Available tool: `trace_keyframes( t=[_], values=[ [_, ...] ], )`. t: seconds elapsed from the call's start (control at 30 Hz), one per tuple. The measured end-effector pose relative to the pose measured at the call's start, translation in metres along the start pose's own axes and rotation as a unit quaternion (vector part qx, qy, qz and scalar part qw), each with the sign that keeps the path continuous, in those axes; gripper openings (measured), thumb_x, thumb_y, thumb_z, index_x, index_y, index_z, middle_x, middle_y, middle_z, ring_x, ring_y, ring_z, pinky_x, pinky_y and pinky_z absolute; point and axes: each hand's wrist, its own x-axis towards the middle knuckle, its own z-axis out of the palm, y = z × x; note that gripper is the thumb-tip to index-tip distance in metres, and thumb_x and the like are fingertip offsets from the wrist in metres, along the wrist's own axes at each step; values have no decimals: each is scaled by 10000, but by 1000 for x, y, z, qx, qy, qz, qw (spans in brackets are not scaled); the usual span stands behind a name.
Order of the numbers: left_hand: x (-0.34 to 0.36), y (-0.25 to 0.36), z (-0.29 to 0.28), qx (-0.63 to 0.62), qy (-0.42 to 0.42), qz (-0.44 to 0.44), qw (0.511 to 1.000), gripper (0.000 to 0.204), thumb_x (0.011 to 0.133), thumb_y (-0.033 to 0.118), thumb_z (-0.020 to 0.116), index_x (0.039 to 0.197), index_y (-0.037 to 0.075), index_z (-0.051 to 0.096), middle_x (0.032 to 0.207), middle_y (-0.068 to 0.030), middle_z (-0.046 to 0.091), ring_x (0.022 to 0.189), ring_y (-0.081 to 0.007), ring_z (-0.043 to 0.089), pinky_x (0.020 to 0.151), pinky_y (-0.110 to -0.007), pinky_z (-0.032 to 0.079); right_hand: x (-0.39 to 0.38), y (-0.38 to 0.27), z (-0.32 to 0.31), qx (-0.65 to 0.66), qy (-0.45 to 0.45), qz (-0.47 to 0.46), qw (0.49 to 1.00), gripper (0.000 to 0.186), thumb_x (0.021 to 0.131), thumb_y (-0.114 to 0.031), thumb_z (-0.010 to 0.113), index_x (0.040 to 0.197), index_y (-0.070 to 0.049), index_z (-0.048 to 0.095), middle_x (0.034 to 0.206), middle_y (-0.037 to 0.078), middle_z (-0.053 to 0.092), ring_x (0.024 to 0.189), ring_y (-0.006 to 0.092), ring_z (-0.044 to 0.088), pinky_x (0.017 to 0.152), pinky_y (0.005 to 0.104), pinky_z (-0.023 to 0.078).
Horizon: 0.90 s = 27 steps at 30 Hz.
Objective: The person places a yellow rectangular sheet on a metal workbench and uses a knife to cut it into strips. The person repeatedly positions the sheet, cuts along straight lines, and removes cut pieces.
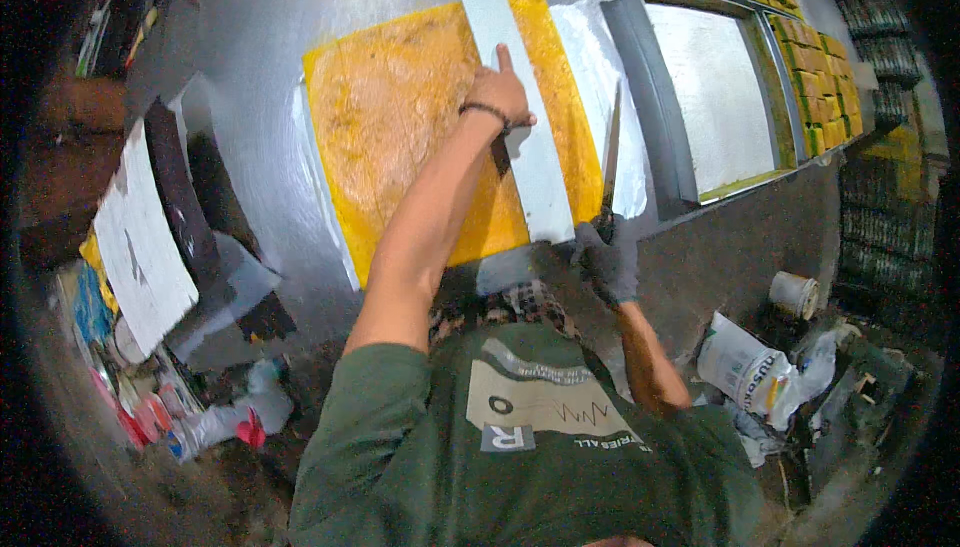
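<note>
- Left hand [500,92] bare, dark band at the wrist, pressed flat and open on a long pale straightedge [520,117], index finger stretched along it toward the far end.
- Straightedge laid across a large yellow slab [400,127], running from the slab's far edge to just past its near edge, a little to the right of the slab's middle.
- Right hand [608,262] in a dark grey glove, closed around the handle of a long knife [610,147]; blade pointing away from the body, lying along the slab's right margin, just beside the straightedge.
- Slab resting on a white sheet [600,57] spread over a grey metal table [260,37].
- To the right, an empty metal tray [650,107] with raised sides, just beside the sheet.
- Farther right, another tray holding cut yellow-brown squares [820,87] in rows.
- At the table's left, a white board [140,237] and a dark flat piece [180,187] beside it.
- Below, by the floor: a white bag [745,367] and a roll [795,294] on the right, plastic bottles and bags [210,417] on the left.
- Green shirt [520,447] filling the lower middle of the view.
</note>
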Motion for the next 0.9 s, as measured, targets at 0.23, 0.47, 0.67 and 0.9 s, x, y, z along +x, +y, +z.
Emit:
trace_keyframes(
  t=[0.23, 0.47, 0.67, 0.9],
  values=[
    [2, -7, 0, 8, 5, 40, 999, 1373, 667, 337, 909, 1559, 16, -85, 1395, -523, 279, 1221, -560, 514, 1044, -511, 458, 78, -72, -3, -110, 23, -265, 958, 577, 940, -198, 563, 1448, 33, 415, 905, 132, 630, 750, 204, 615, 674, 360, 504],
    [4, -8, 1, 50, 30, 59, 996, 1314, 695, 315, 884, 1541, -48, -54, 1264, -581, 331, 1120, -602, 543, 970, -510, 493, 163, -137, 54, -151, -46, -257, 954, 578, 961, -187, 508, 1473, 38, 362, 1109, 280, 633, 1023, 406, 628, 887, 490, 486],
    [6, -14, 4, 48, 11, 68, 996, 1263, 729, 298, 855, 1544, -58, -41, 1120, -486, 476, 990, -551, 602, 888, -491, 526, 175, -166, 57, -131, -132, -205, 961, 571, 953, -190, 490, 1441, 78, 362, 1051, 316, 626, 950, 434, 643, 843, 520, 501],
    [5, -19, 8, 44, 46, 103, 993, 1273, 715, 273, 847, 1542, -60, -61, 1069, -472, 486, 947, -540, 604, 848, -473, 534, 183, -170, 64, -172, -79, -271, 944, 566, 966, -206, 480, 1444, 69, 351, 1066, 338, 635, 957, 449, 649, 812, 521, 513]
  ],
)
